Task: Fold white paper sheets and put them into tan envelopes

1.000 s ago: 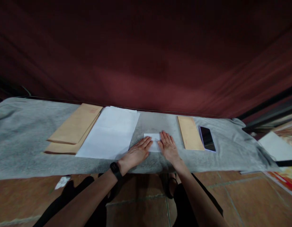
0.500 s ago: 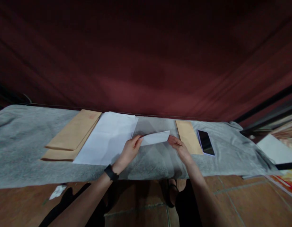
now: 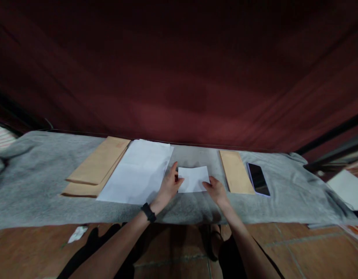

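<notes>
A small folded white paper [image 3: 193, 179] is held just above the grey cloth [image 3: 36, 182] in the middle of the table. My left hand [image 3: 170, 184], with a black watch on the wrist, grips its left edge, the index finger raised along the side. Pinching its lower right corner is my right hand [image 3: 216, 190]. A stack of white sheets [image 3: 138, 170] lies just left of my left hand. A single tan envelope [image 3: 236, 171] lies to the right of my right hand.
Two tan envelopes [image 3: 99, 166] lie stacked at the left of the white sheets. A dark phone [image 3: 257, 178] rests beside the single envelope. A dark red curtain [image 3: 179, 77] hangs behind the table. A paper scrap [image 3: 77, 234] lies on the tiled floor.
The folded paper was pressed flat under both hands, then lifted off the cloth by its ends, and is now held closer in, its face turned towards me.
</notes>
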